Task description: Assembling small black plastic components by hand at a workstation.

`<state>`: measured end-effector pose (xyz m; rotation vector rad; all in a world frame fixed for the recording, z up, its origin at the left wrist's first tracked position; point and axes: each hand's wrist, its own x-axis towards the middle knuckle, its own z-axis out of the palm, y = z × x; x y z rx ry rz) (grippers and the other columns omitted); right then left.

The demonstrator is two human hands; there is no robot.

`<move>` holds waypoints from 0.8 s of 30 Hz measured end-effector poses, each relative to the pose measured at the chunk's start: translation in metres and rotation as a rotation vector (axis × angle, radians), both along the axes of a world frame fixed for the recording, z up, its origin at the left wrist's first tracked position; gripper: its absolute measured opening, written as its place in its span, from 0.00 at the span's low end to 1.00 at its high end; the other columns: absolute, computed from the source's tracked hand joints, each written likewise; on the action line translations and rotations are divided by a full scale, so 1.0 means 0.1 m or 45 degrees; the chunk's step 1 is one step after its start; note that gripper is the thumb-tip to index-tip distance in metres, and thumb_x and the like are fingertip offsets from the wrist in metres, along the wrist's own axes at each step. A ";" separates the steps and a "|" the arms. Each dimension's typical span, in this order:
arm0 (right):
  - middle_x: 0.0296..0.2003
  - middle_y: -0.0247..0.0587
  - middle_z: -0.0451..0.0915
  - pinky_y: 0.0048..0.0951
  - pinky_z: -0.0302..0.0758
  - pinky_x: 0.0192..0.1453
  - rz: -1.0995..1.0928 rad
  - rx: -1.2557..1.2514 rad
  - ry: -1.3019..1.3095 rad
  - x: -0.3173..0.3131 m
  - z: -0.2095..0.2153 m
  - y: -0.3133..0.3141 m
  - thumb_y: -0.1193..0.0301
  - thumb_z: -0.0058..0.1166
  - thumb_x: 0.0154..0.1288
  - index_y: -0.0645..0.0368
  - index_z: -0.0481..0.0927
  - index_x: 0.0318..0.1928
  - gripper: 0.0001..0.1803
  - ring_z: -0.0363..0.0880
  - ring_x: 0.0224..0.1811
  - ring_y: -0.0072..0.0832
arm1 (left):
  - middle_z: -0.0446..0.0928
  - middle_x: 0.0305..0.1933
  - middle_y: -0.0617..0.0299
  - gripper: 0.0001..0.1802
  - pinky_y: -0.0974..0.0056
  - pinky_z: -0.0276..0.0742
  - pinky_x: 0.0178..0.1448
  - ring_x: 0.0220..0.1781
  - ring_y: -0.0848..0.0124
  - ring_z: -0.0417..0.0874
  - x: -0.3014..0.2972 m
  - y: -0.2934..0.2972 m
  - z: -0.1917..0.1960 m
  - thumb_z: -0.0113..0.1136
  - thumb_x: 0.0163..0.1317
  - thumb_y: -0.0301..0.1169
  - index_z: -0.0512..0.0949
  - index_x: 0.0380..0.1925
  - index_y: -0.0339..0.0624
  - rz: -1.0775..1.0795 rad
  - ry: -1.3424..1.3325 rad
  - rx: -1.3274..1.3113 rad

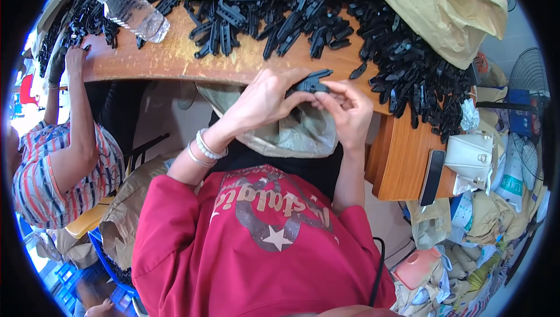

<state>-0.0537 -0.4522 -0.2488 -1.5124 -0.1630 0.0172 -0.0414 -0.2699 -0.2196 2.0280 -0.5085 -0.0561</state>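
A small black plastic part [314, 81] is held up just off the table's near edge. My left hand [267, 96] is closed on its left side, fingers and thumb pinching it. My right hand [350, 110] has its thumb and fingertips pinched at the part's right end; whether they also hold a smaller piece is too small to tell. Below both hands, a pale sack [291, 135] hangs open at my lap. Loose black plastic parts [294, 25] lie on the wooden table [157, 60] just beyond my hands, and a larger heap [408, 63] lies to the right.
A clear plastic bottle [137, 16] lies at the far left. Brown paper bags [449, 11] stand along the back. A phone [431, 178] and a white handbag [469, 156] rest at the right. A co-worker in a striped top [64, 165] sits at left, hands at the table.
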 end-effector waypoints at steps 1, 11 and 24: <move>0.35 0.40 0.79 0.20 0.77 0.37 -0.054 -0.087 -0.109 0.01 0.01 -0.01 0.83 0.60 0.54 0.71 0.78 0.42 0.13 0.80 0.32 0.22 | 0.79 0.33 0.45 0.18 0.56 0.75 0.43 0.38 0.49 0.80 -0.01 0.00 -0.03 0.64 0.54 0.31 0.78 0.45 0.36 0.032 -0.081 0.043; 0.33 0.36 0.79 0.20 0.72 0.38 -0.052 -0.307 -0.219 -0.05 -0.02 -0.07 0.80 0.63 0.49 0.66 0.80 0.37 0.12 0.74 0.29 0.19 | 0.79 0.28 0.48 0.17 0.58 0.75 0.32 0.29 0.51 0.80 -0.10 0.03 -0.08 0.65 0.54 0.37 0.79 0.41 0.40 -0.045 -0.140 0.094; 0.40 0.40 0.80 0.34 0.69 0.50 -0.441 -1.227 -0.847 0.90 -0.33 -0.32 0.79 0.60 0.52 0.62 0.81 0.38 0.10 0.74 0.46 0.37 | 0.76 0.31 0.55 0.10 0.59 0.74 0.30 0.30 0.56 0.79 0.02 0.03 -0.54 0.64 0.54 0.31 0.78 0.33 0.37 -0.059 -0.516 0.401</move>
